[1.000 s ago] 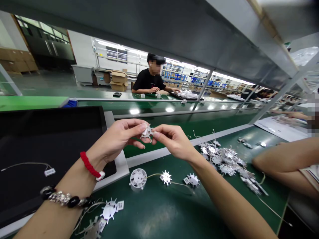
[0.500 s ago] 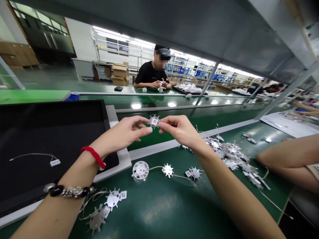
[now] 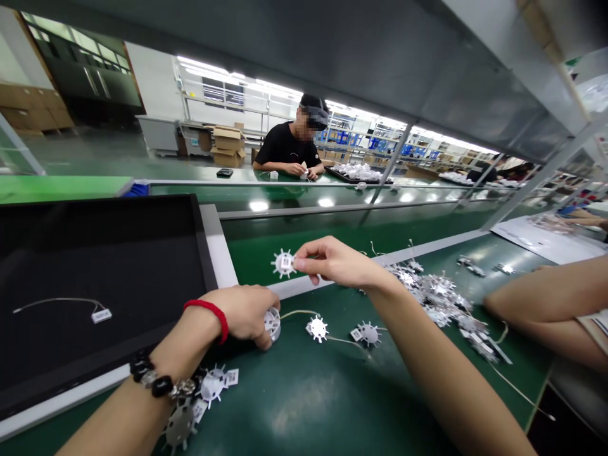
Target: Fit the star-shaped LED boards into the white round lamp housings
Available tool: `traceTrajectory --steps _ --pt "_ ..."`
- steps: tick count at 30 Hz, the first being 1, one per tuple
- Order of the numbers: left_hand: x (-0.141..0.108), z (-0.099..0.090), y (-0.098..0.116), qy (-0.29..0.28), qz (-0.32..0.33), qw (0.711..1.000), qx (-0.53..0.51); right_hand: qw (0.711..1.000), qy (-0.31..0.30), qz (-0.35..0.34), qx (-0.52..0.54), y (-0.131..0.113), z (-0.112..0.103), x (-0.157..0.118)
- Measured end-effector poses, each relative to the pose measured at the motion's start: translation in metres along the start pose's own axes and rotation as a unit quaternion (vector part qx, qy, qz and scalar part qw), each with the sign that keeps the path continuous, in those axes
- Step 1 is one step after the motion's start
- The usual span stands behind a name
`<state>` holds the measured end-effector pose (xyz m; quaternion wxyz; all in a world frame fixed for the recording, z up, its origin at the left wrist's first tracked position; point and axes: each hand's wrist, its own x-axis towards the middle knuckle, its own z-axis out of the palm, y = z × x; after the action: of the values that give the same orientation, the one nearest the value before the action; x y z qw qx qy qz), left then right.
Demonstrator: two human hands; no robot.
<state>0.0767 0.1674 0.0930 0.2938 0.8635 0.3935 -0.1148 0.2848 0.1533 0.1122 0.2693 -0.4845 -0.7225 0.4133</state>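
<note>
My right hand (image 3: 325, 261) pinches the edge of a white spoked disc (image 3: 284, 263) with a square code label, held above the bench. Lower and to the left, my left hand (image 3: 247, 311) has its fingers around a white round slotted housing (image 3: 272, 323) standing on the green bench; part of the housing is hidden by the hand. From beside the housing a thin wire runs to another spoked disc (image 3: 318, 328). A further labelled disc (image 3: 368, 334) lies right of that. Two more discs (image 3: 212, 385) lie below my left wrist.
A black tray (image 3: 118, 253) with a pale edge stands at the left, holding a small white wired part (image 3: 101, 315). To the right is a heap of spoked discs (image 3: 439, 291), near another person's arm (image 3: 546, 297). Across the bench sits a person in black (image 3: 289, 149).
My left hand has left the spoked disc and come down onto the round housing. My right hand keeps the disc, now slightly lower and further left.
</note>
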Motion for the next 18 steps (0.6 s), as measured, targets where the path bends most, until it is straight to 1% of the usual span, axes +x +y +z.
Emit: traceTrajectory --steps 2,3,5,9,12,15,18 --pt "-0.005 -0.006 -0.004 0.031 0.011 0.999 -0.011 0.996 -0.078 0.03 0.02 0.002 0.0 0.0" --pt "-0.008 -0.01 -0.006 0.051 0.017 0.998 -0.017 0.993 -0.105 0.04 0.034 0.002 0.001 0.0" --pt "-0.013 -0.018 -0.01 0.093 0.033 0.995 -0.031 0.989 -0.125 0.05 0.062 0.003 0.003 0.001" --pt "-0.019 -0.028 -0.017 0.165 0.054 0.982 -0.071 0.99 -0.092 0.046 0.1 -0.001 0.005 0.0" --pt "-0.022 -0.032 -0.017 0.21 0.062 0.97 -0.109 0.986 -0.075 0.026 0.148 -0.005 0.002 -0.002" --pt "-0.026 -0.035 -0.015 0.242 0.078 0.957 -0.141 0.976 -0.069 0.005 0.206 -0.003 -0.003 -0.002" --pt "-0.027 -0.035 -0.012 0.258 0.103 0.947 -0.159 0.972 -0.072 -0.001 0.224 0.003 -0.006 0.001"
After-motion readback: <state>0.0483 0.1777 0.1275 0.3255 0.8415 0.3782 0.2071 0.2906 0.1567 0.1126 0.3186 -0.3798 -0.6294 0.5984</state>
